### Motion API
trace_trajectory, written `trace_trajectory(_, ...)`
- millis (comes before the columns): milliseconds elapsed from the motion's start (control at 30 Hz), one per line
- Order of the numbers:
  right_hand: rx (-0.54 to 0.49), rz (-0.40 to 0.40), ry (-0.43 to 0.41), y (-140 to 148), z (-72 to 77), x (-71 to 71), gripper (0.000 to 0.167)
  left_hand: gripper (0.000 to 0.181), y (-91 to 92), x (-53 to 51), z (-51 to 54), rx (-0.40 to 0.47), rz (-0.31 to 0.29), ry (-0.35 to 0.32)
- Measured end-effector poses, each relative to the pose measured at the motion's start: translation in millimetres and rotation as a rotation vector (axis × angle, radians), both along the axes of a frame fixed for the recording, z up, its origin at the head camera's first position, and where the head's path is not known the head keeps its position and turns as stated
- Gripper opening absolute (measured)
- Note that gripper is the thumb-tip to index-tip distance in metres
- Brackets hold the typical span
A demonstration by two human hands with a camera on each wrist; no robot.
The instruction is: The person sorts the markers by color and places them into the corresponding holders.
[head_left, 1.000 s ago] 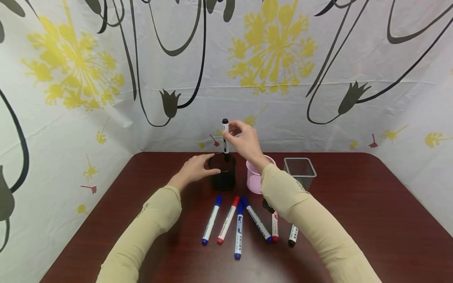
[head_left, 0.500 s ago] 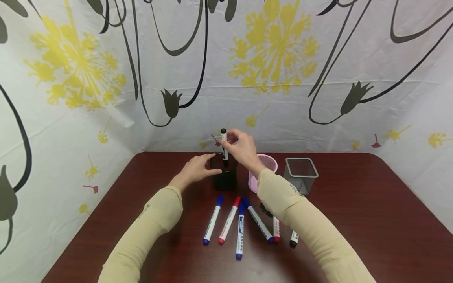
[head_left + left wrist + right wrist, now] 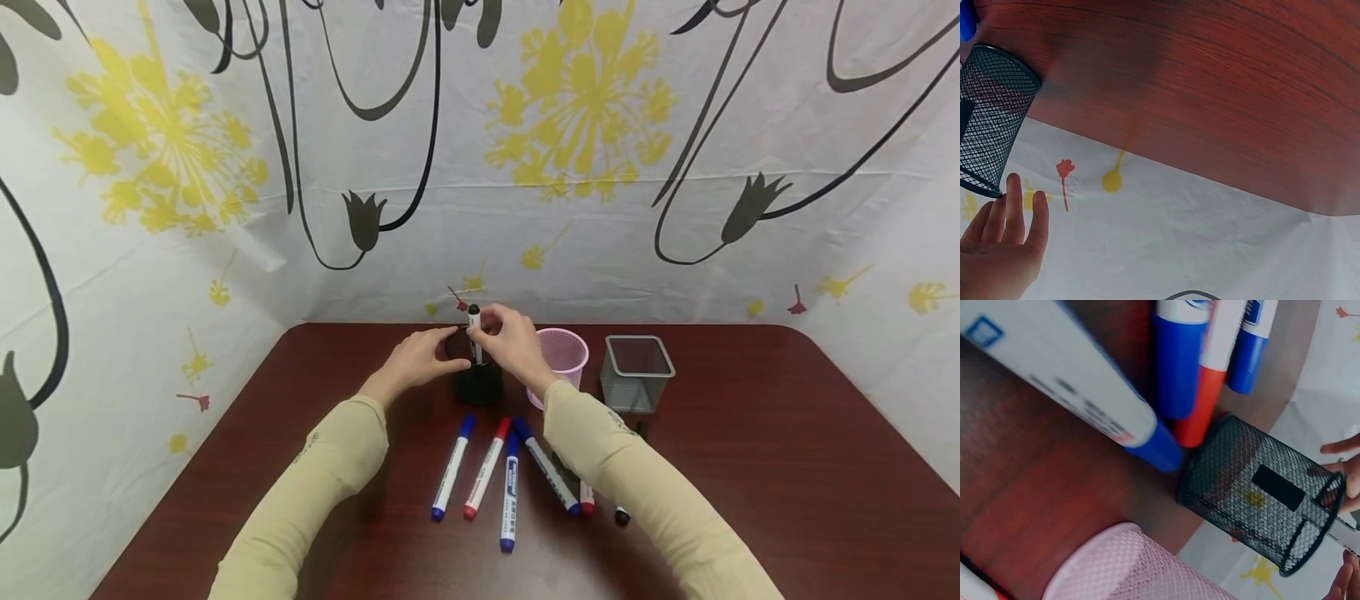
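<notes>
- The right hand [image 3: 517, 340] had the black-capped marker [image 3: 477, 352] in its grip, pinched between thumb and fingers, the barrel nearly upright.
- That marker's lower end was inside the black mesh pen cup [image 3: 478, 389] at the far middle of the bench [image 3: 787, 467]; the right wrist view showed its dark cap through the mesh, short of the bottom.
- The left hand [image 3: 415, 358] was at the cup's left, thumb on the near side and fingertips at the rim. Its grip looked loose, fingers mostly straight; how firmly it steadied the cup could not be told.
- Putting this marker in seemed well along but unfinished, since it was not yet released.
- At least six more lay nearer: from the left, a blue marker [image 3: 452, 471], a red marker [image 3: 486, 471], a second blue marker [image 3: 509, 500], a slanted blue marker [image 3: 551, 471], a half-covered red marker [image 3: 587, 500] and a black-ended marker [image 3: 622, 515]. If these belonged to the same work, most remained.
- To the right stood a pink mesh cup [image 3: 567, 377], partly hidden by the right hand, and a grey square mesh cup [image 3: 633, 393].
- The right sleeve [image 3: 645, 492] covered much of the two rightmost markers; a dark patch beside it was unidentifiable.
- The left wrist view cut off the black cup and showed no thumb.
</notes>
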State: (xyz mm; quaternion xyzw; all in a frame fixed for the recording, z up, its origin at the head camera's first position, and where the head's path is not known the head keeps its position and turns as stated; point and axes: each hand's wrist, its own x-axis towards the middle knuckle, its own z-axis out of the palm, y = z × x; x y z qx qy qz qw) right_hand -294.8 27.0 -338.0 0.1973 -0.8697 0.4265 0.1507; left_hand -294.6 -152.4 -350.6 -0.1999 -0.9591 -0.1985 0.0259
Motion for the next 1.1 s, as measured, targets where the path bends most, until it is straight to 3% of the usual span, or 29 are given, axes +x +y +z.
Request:
trace_trajectory(700, 0.113, -0.065, -0.004, 1.0, -21.4, 4.9, 0.029, 0.071, 1.1, 1.5, -0.9, -0.012, 0.010, 0.001)
trace_trajectory(1100, 0.065, -0.071, 0.002, 2.1, -22.2, 3.3, 0.027, 0.071, 1.0, 0.8, -0.6, 0.003, 0.002, 0.013)
